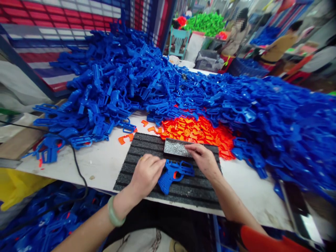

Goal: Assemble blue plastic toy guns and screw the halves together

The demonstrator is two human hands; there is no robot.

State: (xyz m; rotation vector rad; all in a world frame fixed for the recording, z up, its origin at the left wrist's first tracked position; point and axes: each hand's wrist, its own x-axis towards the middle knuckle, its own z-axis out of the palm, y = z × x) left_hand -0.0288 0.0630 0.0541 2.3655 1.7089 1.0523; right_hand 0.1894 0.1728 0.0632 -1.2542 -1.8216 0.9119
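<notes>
A blue plastic toy-gun shell (173,174) lies on a dark ribbed mat (147,145) in front of me. My left hand (146,175) is curled with its fingertips pressed on the shell's grip end. My right hand (204,159) rests beside the shell's barrel end, its fingers bent and reaching into a small tray of tiny silver screws (176,147). What the right fingers pinch is too small to make out. A green bangle (113,212) sits on my left wrist.
A huge heap of blue gun shells (126,80) covers the back and right of the white table (99,164). A pile of orange parts (196,131) lies behind the tray. A black cable (77,168) crosses the left. Other people sit far back right.
</notes>
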